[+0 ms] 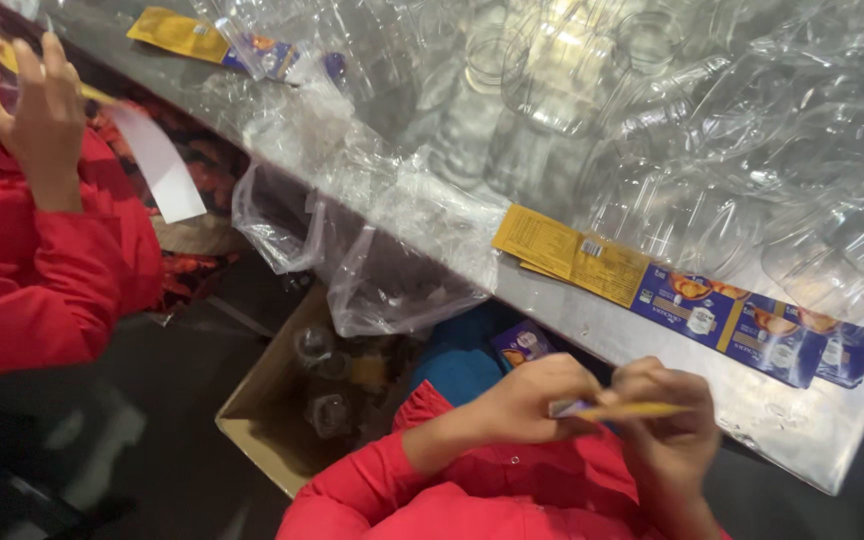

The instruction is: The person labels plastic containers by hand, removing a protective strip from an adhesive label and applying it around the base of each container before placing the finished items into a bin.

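Left hand (527, 400) and right hand (667, 425) both pinching thin yellow label strip (627, 410), holding it level near table edge (652, 365). More yellow-and-blue labels (692, 295) lying on table just beyond. Clear plastic jars (652, 120) crowding far side. Co-worker's hand (42, 110) gripping white strip (157, 160), far left.

Left hand (532, 400) and right hand (667, 420) meet close together, fingers pinched, seemingly gripping; red sleeves bent inward.
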